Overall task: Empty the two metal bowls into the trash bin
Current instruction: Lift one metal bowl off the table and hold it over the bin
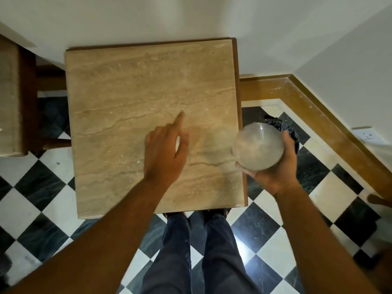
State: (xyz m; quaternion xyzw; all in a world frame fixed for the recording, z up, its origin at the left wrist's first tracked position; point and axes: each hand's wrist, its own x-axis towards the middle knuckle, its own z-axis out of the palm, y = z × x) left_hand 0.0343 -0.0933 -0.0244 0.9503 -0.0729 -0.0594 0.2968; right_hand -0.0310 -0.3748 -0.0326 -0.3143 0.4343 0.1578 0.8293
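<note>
My right hand [275, 170] grips a metal bowl [257, 146] at the table's right edge, held tilted and blurred by motion. Behind the bowl, on the floor, stands the trash bin [285, 128] with a dark bag; most of it is hidden by the bowl and hand. My left hand [165, 149] hovers over the middle of the table with fingers apart and the index finger stretched forward, holding nothing. I see only one bowl; its inside is not visible.
The square beige stone table [137, 92] stands against a white wall. Another wooden piece of furniture [14, 98] is at the left. The floor is black-and-white checkered tile [265, 230], and a wooden skirting [318, 115] runs along the right wall.
</note>
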